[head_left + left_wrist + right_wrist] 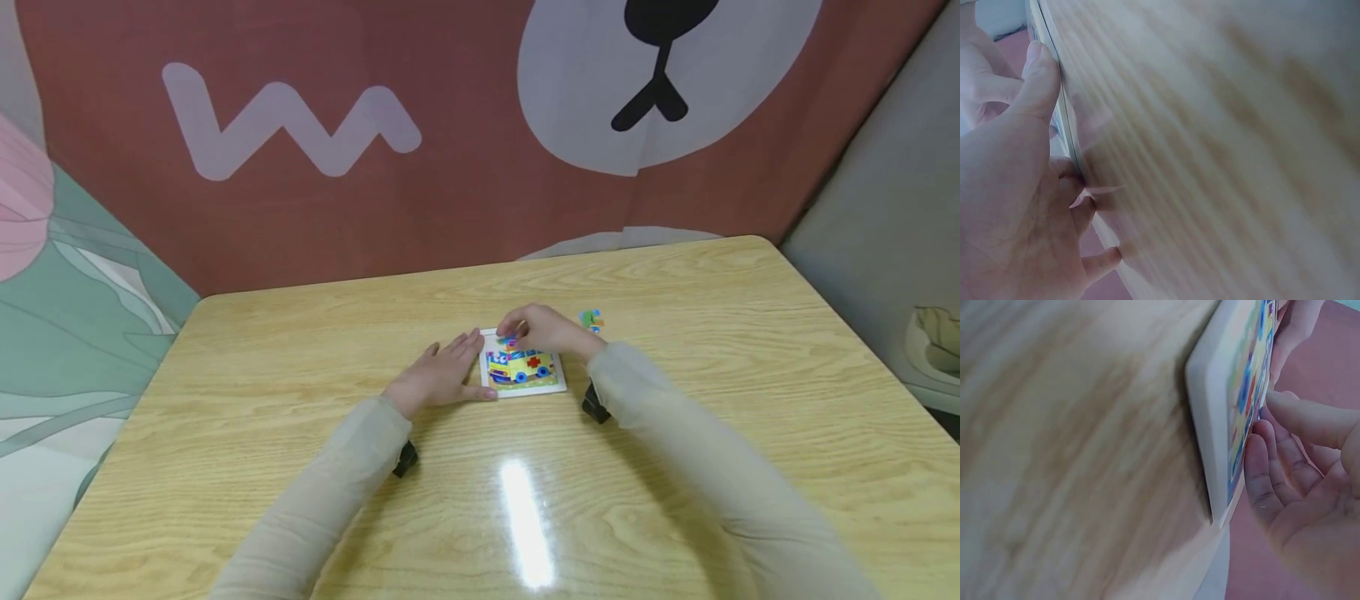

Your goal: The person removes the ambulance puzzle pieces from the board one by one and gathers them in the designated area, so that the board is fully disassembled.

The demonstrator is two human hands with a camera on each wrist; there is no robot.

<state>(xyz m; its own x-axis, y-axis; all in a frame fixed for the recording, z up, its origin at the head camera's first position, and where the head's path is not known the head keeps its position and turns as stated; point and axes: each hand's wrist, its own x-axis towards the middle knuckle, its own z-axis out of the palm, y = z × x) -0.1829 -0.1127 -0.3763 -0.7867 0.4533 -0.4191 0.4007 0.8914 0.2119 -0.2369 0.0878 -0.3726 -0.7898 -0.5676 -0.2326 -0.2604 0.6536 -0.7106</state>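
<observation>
A jigsaw puzzle [527,375] in a white frame lies on the table, showing a yellow ambulance with a red cross. Straight fingers of my left hand [438,379] spread beside the frame's left edge, thumb at its near left corner. Over the puzzle's upper part, my right hand [546,330] pinches a small blue-and-pink puzzle piece [507,340], largely hidden by the fingertips. From the right wrist view, the right thumb and fingers [1259,469] are close over the picture surface. The left wrist view has the left thumb [1040,87] along the frame's edge.
Loose puzzle pieces [592,319] in green, blue and orange lie on the table just beyond the right wrist. The wooden table [300,358] reaches back to a reddish-brown printed backdrop [465,192]. A grey surface [877,183] rises on the right.
</observation>
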